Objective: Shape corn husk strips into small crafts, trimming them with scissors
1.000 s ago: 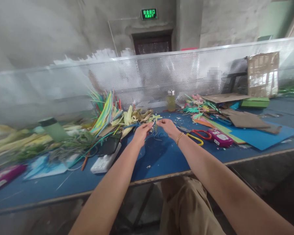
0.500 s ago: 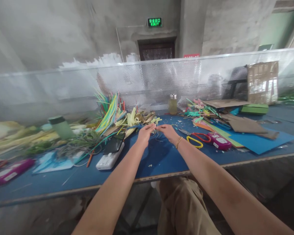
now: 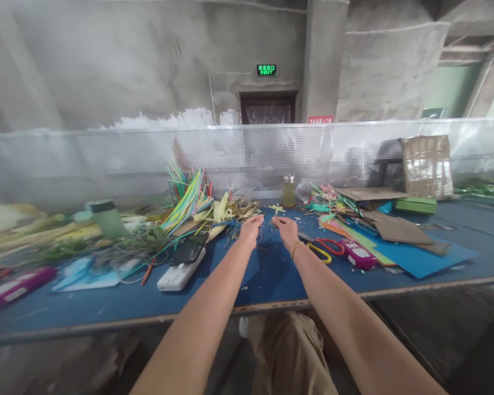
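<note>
My left hand (image 3: pixel 252 229) and my right hand (image 3: pixel 286 231) are over the middle of the blue table, a small gap between them. Both have fingers pinched together; whatever they hold is too small to make out. Just beyond them, a small pale yellow-green cross-shaped piece (image 3: pixel 277 209) shows above the gap. Left of my left hand lies a heap of pale, dry leaf-like strips (image 3: pixel 221 209). Scissors (image 3: pixel 331 248) with a red and a yellow handle loop lie to the right of my right hand.
A lidded bottle (image 3: pixel 288 193) stands behind my hands. Colourful stems (image 3: pixel 189 195), a phone (image 3: pixel 189 249) and a white power bank (image 3: pixel 181 274) are on the left. Purple packs (image 3: pixel 359 253), blue paper (image 3: pixel 432 260) and cardboard (image 3: pixel 401 226) lie rightward. A perforated metal screen (image 3: pixel 267 159) runs behind.
My hands, which were nearly touching, have moved apart. The cross-shaped piece now shows beyond them. The view has tilted up, so the scene sits lower.
</note>
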A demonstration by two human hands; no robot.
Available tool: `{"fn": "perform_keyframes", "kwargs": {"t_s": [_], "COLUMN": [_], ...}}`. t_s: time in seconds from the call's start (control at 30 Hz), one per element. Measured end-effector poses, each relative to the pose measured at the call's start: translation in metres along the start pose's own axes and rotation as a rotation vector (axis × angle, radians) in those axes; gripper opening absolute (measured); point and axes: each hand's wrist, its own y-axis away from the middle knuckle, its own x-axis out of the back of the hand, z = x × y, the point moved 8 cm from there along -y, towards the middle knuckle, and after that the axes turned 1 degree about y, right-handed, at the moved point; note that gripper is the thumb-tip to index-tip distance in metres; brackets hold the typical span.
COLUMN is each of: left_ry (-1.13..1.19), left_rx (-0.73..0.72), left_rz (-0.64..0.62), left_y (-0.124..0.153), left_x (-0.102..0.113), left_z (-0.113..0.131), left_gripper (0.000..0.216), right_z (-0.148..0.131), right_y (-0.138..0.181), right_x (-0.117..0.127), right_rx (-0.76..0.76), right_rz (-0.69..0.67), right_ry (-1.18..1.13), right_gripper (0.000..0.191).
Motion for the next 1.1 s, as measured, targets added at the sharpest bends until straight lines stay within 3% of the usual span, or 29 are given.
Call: {"fn": "perform_keyframes", "kwargs": {"t_s": [0.17, 0.3, 0.57, 0.9, 1.0, 1.1], "left_ry": [-0.061, -0.070, 0.146, 0.377, 0.370, 0.336], "left_rx": [-0.034, -0.074, -0.035, 0.054, 0.111, 0.188], "left_rz": [-0.089, -0.090, -0.145, -0.143, -0.166, -0.205], "left_y": [-0.004, -0.008, -0.010, -0.011, -0.009, -0.006], "left_x": [-0.008, 0.002, 0.001, 0.001, -0.002, -0.008], "left_z": [-0.017, -0.018, -0.019, -0.017, -0.019, -0.026], "left_gripper": [0.038, 0.035, 0.048, 0.025, 0.026, 0.032], "right_z": [-0.011, -0.015, -0.010, -0.018, -0.015, -0.010], "right_y": [0.007, 0.012, 0.022, 0.031, 0.028, 0.021], "right_x": [-0.012, -0.023, -0.039, -0.048, -0.048, -0.041], "right_rx": [0.041, 0.061, 0.035, 0.041, 0.044, 0.036], "right_rz": [-0.101, -0.207, -0.310, -0.414, -0.403, -0.310], "right_ry": [-0.066, -0.070, -0.021, -0.070, -0.106, -0.074], "right_gripper": [0.037, 0.036, 0.034, 0.032, 0.030, 0.029]}}
